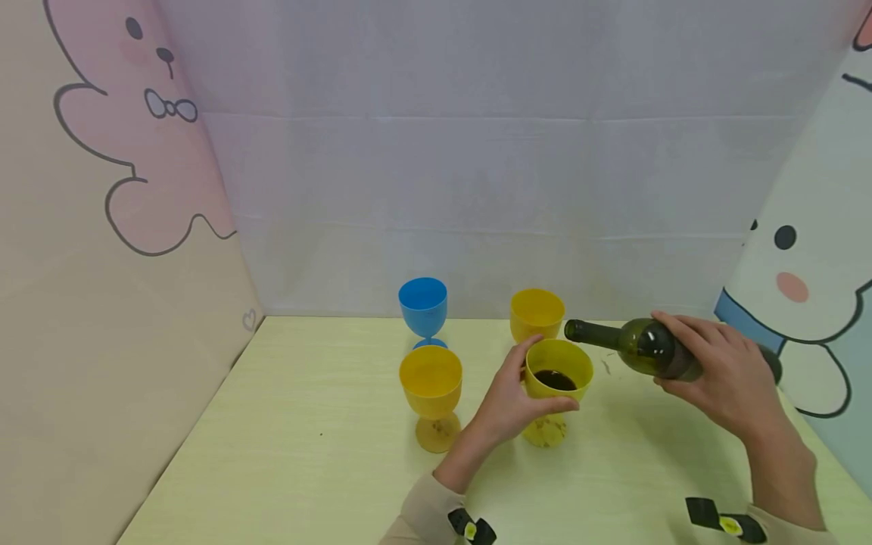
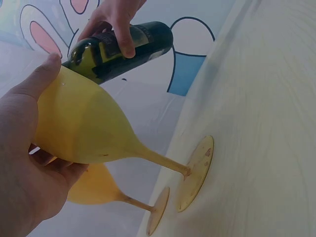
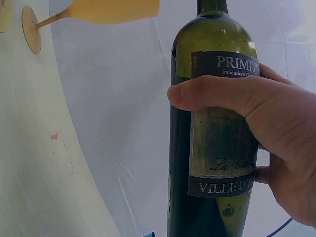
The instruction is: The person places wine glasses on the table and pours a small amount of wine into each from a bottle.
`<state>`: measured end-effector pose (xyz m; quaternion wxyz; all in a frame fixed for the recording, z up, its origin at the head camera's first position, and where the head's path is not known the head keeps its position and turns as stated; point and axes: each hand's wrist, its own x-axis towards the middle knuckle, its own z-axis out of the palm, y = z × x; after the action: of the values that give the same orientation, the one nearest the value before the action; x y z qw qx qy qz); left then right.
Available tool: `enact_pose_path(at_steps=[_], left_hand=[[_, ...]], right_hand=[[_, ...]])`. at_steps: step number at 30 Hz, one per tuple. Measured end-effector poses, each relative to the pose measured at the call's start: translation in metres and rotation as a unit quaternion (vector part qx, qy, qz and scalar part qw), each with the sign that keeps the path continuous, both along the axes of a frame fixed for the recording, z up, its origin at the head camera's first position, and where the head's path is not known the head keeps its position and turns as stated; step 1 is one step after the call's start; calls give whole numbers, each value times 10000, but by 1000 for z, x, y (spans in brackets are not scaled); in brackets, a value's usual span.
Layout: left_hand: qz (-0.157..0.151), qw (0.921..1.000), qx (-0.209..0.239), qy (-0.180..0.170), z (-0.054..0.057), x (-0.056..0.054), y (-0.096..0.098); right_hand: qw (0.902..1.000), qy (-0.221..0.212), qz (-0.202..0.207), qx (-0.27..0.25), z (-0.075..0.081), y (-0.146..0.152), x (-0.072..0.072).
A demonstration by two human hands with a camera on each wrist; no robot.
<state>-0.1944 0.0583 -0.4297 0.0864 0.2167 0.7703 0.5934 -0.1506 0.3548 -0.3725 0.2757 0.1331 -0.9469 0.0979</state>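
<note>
My left hand (image 1: pixel 514 397) holds the bowl of a yellow goblet (image 1: pixel 580 371), its thumb and fingers around the sides. Dark liquid (image 1: pixel 555 380) lies in the bottom of that bowl. The goblet's foot (image 2: pixel 200 170) appears to stand on the table in the left wrist view. My right hand (image 1: pixel 725 371) grips a dark green wine bottle (image 1: pixel 640 347) around its labelled body. The bottle is tilted nearly level, its mouth close to the goblet's right rim. No stream of liquid shows. In the right wrist view, the thumb crosses the bottle's label (image 3: pixel 222 138).
Another yellow goblet (image 1: pixel 537 310) stands just behind the held one. To the left are an orange-yellow goblet (image 1: pixel 431 382) and, behind it, a blue goblet (image 1: pixel 423 303). A pale wood table (image 1: pixel 286 454) meets a white cloth wall (image 1: pixel 477 174) at the back.
</note>
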Motion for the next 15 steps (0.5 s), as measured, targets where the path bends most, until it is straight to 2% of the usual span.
enact_pose_path(at_steps=[7, 10, 12, 15], left_hand=[[-85, 10000, -33, -12, 1, 3, 2], [-157, 9998, -12, 124, 0, 2, 0], [-196, 9994, 119, 249, 0, 0, -2], [-160, 9970, 543, 536, -1, -5, -6]], right_hand=[[10000, 16, -54, 25, 0, 2, -1], [9999, 2, -106, 13, 0, 2, 0], [9999, 12, -133, 3, 1, 1, 1], [9998, 14, -181, -16, 2, 0, 1]])
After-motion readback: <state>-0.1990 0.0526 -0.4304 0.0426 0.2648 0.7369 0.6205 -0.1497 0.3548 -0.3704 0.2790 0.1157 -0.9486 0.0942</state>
